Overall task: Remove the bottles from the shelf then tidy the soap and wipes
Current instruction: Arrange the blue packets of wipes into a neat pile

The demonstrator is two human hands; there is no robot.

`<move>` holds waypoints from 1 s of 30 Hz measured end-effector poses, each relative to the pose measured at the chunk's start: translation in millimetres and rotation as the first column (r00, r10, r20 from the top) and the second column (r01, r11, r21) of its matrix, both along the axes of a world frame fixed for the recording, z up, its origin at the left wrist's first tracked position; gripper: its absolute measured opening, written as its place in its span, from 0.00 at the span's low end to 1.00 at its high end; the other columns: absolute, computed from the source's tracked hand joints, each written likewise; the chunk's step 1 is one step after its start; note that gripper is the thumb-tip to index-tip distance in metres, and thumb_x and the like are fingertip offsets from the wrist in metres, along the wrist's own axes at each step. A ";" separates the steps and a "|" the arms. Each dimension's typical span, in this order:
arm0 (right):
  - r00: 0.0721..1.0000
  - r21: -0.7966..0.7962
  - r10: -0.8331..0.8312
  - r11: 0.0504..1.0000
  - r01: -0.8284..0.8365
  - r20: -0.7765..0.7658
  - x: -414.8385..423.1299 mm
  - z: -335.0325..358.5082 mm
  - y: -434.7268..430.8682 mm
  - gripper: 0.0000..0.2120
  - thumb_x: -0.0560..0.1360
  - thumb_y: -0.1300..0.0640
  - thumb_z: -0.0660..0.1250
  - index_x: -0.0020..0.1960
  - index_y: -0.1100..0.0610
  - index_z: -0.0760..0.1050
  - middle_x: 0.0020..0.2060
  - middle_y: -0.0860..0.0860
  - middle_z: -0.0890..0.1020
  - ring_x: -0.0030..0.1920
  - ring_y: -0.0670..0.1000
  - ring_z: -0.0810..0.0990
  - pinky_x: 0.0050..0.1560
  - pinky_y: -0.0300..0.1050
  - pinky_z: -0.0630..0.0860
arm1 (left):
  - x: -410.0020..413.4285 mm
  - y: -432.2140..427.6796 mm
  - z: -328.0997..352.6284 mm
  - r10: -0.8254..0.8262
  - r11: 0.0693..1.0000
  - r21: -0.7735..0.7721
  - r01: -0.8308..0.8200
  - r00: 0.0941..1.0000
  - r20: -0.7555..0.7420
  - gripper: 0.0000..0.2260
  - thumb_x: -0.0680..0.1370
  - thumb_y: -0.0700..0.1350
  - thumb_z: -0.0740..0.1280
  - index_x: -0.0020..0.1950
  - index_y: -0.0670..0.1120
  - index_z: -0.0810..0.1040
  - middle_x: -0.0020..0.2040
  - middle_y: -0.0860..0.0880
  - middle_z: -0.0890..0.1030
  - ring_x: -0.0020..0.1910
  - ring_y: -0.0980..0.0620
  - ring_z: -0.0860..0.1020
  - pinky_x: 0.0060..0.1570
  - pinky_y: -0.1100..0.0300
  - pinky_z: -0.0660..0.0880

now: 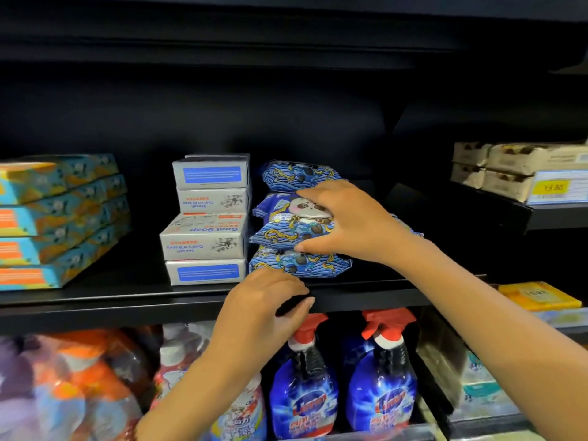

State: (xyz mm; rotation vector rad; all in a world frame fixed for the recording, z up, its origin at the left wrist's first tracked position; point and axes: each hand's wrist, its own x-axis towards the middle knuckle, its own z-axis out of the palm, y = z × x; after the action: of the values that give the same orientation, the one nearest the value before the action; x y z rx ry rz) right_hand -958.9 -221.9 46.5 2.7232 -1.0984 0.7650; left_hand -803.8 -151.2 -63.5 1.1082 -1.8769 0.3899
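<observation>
A stack of blue panda-print wipe packs (pixel 288 218) stands on the black shelf (pixel 127 300), right beside a stack of white goat soap boxes (pixel 206 218). My right hand (pixel 346 219) lies on the front of the wipes, fingers spread over the middle packs, thumb under the third one. My left hand (pixel 270 300) hovers at the shelf's front edge just below the lowest pack, fingers curled, holding nothing. Two blue spray bottles with red triggers (pixel 304 377) (pixel 383 370) stand on the shelf below.
Several flat blue-and-orange boxes (pixel 57 221) are stacked at the left of the same shelf. Beige cartons (pixel 509 170) and a yellow price tag (pixel 553 187) sit on the shelf to the right. Refill bags (pixel 79 386) and a yellow pack (pixel 537 296) lie lower down.
</observation>
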 end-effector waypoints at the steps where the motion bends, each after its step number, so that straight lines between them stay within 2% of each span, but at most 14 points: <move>1: 0.999 0.005 -0.002 1.000 0.002 0.048 -6.8 0.8 2.5 0.40 0.65 0.40 0.74 0.72 0.54 0.65 0.64 0.49 0.72 0.65 0.49 0.67 0.64 0.44 0.65 | 1.8 0.8 5.5 -0.001 1.000 -0.029 0.001 1.000 0.010 0.10 0.73 0.50 0.67 0.42 0.44 0.84 0.40 0.52 0.83 0.41 0.54 0.78 0.44 0.61 0.74; 4: 0.972 -0.004 -0.021 1.000 0.023 0.236 -36.8 1.5 8.3 0.37 0.63 0.42 0.76 0.68 0.54 0.70 0.57 0.48 0.76 0.59 0.48 0.72 0.59 0.42 0.68 | 5.6 -0.8 30.3 0.009 0.990 -0.140 -0.003 0.999 0.038 0.10 0.73 0.49 0.68 0.44 0.43 0.83 0.41 0.50 0.82 0.42 0.50 0.79 0.44 0.58 0.74; 6: 0.944 0.010 -0.077 0.997 0.078 0.322 -57.1 -1.8 11.2 0.38 0.62 0.43 0.76 0.67 0.54 0.70 0.56 0.48 0.76 0.57 0.48 0.73 0.58 0.40 0.68 | 6.0 -6.4 48.7 0.028 0.992 -0.122 -0.023 0.999 0.043 0.15 0.72 0.53 0.68 0.49 0.43 0.82 0.45 0.49 0.82 0.47 0.52 0.77 0.49 0.62 0.71; 8: 0.921 0.038 -0.145 0.989 0.141 0.361 -74.0 -8.4 14.5 0.37 0.62 0.45 0.77 0.67 0.54 0.71 0.54 0.47 0.75 0.56 0.47 0.73 0.57 0.41 0.69 | 1.2 -13.9 62.9 0.078 0.997 -0.007 -0.077 0.992 0.100 0.23 0.70 0.58 0.69 0.56 0.44 0.80 0.50 0.48 0.81 0.52 0.51 0.75 0.51 0.65 0.67; 10: 0.905 0.056 -0.192 0.981 0.185 0.381 -88.5 -16.7 17.6 0.36 0.62 0.45 0.77 0.66 0.54 0.72 0.52 0.46 0.75 0.55 0.48 0.74 0.56 0.42 0.70 | -6.3 -23.5 69.8 0.141 0.971 0.160 -0.178 0.966 0.215 0.31 0.68 0.63 0.71 0.64 0.45 0.75 0.58 0.49 0.79 0.60 0.49 0.74 0.55 0.62 0.66; 12: 0.886 0.070 -0.212 0.977 0.201 0.414 -101.3 -25.2 20.5 0.32 0.62 0.47 0.77 0.64 0.54 0.74 0.47 0.44 0.75 0.53 0.48 0.75 0.52 0.39 0.70 | -10.6 -34.4 70.5 0.180 0.932 0.254 -0.260 0.937 0.299 0.38 0.66 0.67 0.70 0.69 0.48 0.70 0.63 0.51 0.75 0.65 0.50 0.69 0.59 0.60 0.66; 15: 0.849 0.107 -0.249 0.968 0.225 0.466 -117.2 -37.4 21.8 0.30 0.63 0.49 0.77 0.63 0.52 0.74 0.47 0.42 0.76 0.50 0.45 0.74 0.46 0.25 0.66 | -11.5 -46.4 70.1 0.188 0.894 0.325 -0.308 0.918 0.350 0.40 0.64 0.70 0.69 0.68 0.49 0.69 0.61 0.52 0.73 0.66 0.51 0.67 0.59 0.60 0.66; 18: 0.825 0.136 -0.278 0.961 0.242 0.492 -126.6 -43.5 19.7 0.32 0.63 0.48 0.77 0.64 0.52 0.73 0.50 0.43 0.76 0.50 0.42 0.74 0.45 0.19 0.64 | -12.3 -51.6 68.5 0.192 0.861 0.383 -0.336 0.910 0.369 0.41 0.63 0.72 0.67 0.68 0.48 0.68 0.62 0.51 0.71 0.66 0.50 0.64 0.63 0.58 0.65; 20: 0.833 0.137 -0.276 0.961 0.240 0.480 -128.6 -43.7 16.8 0.32 0.62 0.47 0.77 0.65 0.52 0.73 0.50 0.43 0.76 0.51 0.43 0.74 0.46 0.22 0.65 | -13.4 -51.5 66.9 0.198 0.854 0.385 -0.350 0.903 0.381 0.41 0.63 0.72 0.67 0.68 0.49 0.67 0.63 0.52 0.71 0.66 0.50 0.64 0.63 0.57 0.65; 24: 0.875 0.080 -0.246 0.969 0.234 0.416 -126.2 -35.1 2.8 0.33 0.63 0.48 0.77 0.65 0.53 0.72 0.51 0.44 0.74 0.56 0.48 0.73 0.53 0.37 0.66 | -14.3 -47.5 62.5 0.228 0.894 0.289 -0.341 0.904 0.362 0.41 0.59 0.73 0.68 0.63 0.47 0.72 0.58 0.52 0.75 0.63 0.50 0.68 0.58 0.60 0.67; 28: 0.929 0.006 -0.272 0.960 0.280 0.251 -119.8 -13.8 -28.9 0.38 0.63 0.49 0.78 0.69 0.56 0.68 0.61 0.51 0.74 0.63 0.52 0.69 0.59 0.41 0.64 | -17.0 -33.0 56.8 0.217 0.952 0.162 -0.260 0.946 0.242 0.46 0.55 0.77 0.59 0.59 0.45 0.78 0.52 0.50 0.81 0.56 0.46 0.76 0.52 0.59 0.70; 30: 0.941 0.001 -0.267 0.962 0.273 0.208 -115.5 -5.0 -46.8 0.39 0.64 0.49 0.78 0.70 0.56 0.67 0.63 0.52 0.73 0.64 0.53 0.67 0.61 0.43 0.63 | -18.0 -25.2 53.7 0.209 0.964 0.118 -0.240 0.951 0.229 0.45 0.56 0.76 0.59 0.58 0.43 0.80 0.50 0.49 0.82 0.51 0.45 0.79 0.50 0.60 0.68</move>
State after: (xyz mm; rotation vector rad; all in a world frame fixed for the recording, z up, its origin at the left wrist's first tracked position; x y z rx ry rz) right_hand -1074.4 -268.7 41.5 2.4373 -1.4536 1.0230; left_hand -821.8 -176.3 -9.8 1.4347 -1.9969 0.5278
